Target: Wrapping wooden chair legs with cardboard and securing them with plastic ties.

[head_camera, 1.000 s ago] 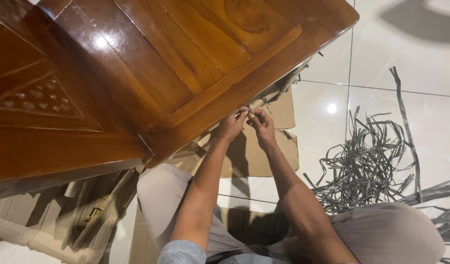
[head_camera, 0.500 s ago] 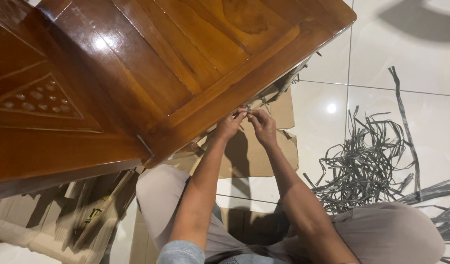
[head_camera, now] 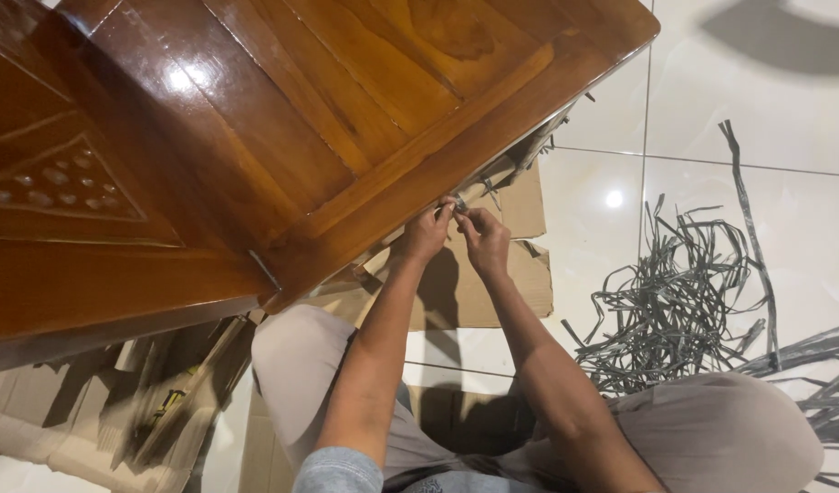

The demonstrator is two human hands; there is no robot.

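Pinching something too small to identify, both hands' fingers [head_camera: 456, 212] meet under the wooden furniture edge [head_camera: 456, 169].

Left hand [head_camera: 426, 233] and right hand [head_camera: 484, 239] meet at the lower edge of a glossy wooden door [head_camera: 346, 128], fingertips pinching a small grey piece [head_camera: 459, 207]. Flattened cardboard [head_camera: 474, 283] lies underneath on the white tile floor [head_camera: 766, 82]. A tangle of grey straps [head_camera: 675, 310] sits to the right.

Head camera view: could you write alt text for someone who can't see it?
Both hands, left hand and right hand, pinch something small at the edge of a glossy wooden door panel. Flattened cardboard lies beneath, and a heap of grey strapping strips sits on the white tiled floor.
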